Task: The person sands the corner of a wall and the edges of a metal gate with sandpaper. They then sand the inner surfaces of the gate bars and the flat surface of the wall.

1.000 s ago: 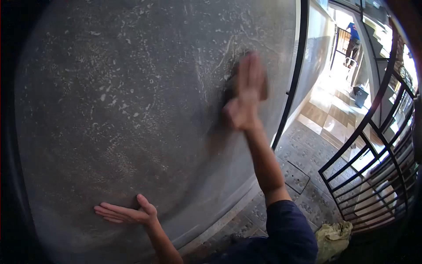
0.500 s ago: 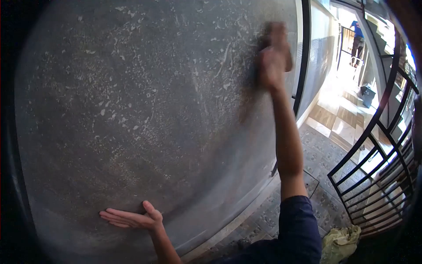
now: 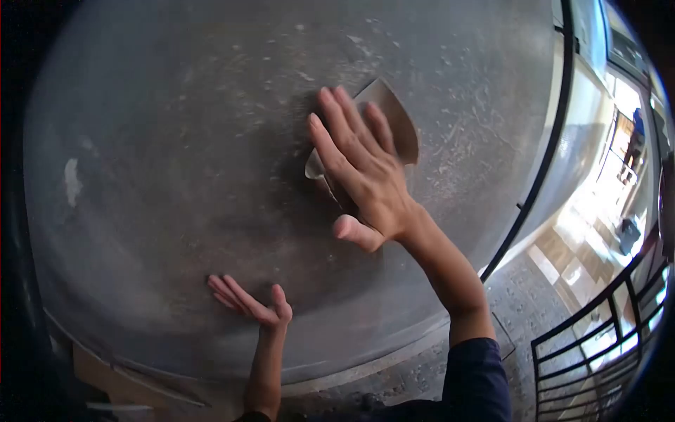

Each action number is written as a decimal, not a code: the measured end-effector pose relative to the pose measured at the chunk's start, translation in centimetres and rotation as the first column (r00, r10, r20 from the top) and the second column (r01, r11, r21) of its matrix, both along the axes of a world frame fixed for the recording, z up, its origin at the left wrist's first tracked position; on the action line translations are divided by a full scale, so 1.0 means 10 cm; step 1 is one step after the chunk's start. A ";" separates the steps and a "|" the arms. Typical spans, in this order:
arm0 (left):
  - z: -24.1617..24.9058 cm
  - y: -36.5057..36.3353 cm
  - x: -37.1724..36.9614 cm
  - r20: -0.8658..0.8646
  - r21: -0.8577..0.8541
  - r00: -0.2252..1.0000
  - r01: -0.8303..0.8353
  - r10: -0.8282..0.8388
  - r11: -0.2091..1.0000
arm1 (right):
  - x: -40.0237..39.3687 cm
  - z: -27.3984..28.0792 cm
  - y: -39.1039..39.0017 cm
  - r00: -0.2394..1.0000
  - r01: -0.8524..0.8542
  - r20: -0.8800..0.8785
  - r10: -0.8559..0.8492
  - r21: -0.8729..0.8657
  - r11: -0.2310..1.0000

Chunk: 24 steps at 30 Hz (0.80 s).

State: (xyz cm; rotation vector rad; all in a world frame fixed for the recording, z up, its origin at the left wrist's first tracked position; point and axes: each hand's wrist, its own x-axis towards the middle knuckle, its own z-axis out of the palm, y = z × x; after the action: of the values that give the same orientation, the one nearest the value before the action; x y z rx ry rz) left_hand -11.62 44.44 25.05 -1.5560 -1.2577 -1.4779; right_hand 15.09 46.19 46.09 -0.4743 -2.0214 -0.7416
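A grey, speckled wall with pale flecks and scratches fills most of the view. My right hand lies over a curled brown sheet against the wall, fingers spread and thumb apart; the sheet's edges stick out around the fingers. The palm's contact with the sheet is hidden. Lower down, my left hand is held at the wall with fingers stretched and thumb raised, holding nothing. A whitish patch marks the wall at the far left.
A black metal gate stands at the lower right above patterned grey floor tiles. A dark vertical bar runs along the wall's right edge. Beyond it are a dark bin and a distant person in blue.
My right hand has moved left and down across the wall, and the brown sheet now shows clearly. The view has turned left. My left hand appears slightly farther right and higher.
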 end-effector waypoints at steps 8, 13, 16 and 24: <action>1.49 -0.38 0.73 -0.330 0.147 0.403 0.915 -0.854 0.375 | -0.71 0.07 -0.23 0.547 -0.827 -0.466 0.695 -0.430 0.363; 1.81 0.06 1.02 -0.147 0.237 0.761 0.647 -0.632 0.725 | -0.51 0.20 -0.23 0.076 -0.929 -0.756 0.650 -0.290 -0.229; 1.81 0.03 0.95 -0.224 0.088 0.919 0.349 -0.323 0.933 | -0.34 0.29 -0.36 0.383 -0.911 -0.723 0.575 -0.398 0.107; 2.21 0.01 -0.26 -0.273 0.047 0.958 -0.074 0.084 0.996 | 0.05 0.56 -0.83 0.952 -0.082 -0.295 0.079 0.003 0.997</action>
State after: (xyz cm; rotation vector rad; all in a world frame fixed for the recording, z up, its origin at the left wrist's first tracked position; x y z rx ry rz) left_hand -14.20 44.57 47.15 -1.6038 -1.1115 -1.1804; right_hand 15.62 37.89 51.71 -0.4749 -1.7540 -0.5746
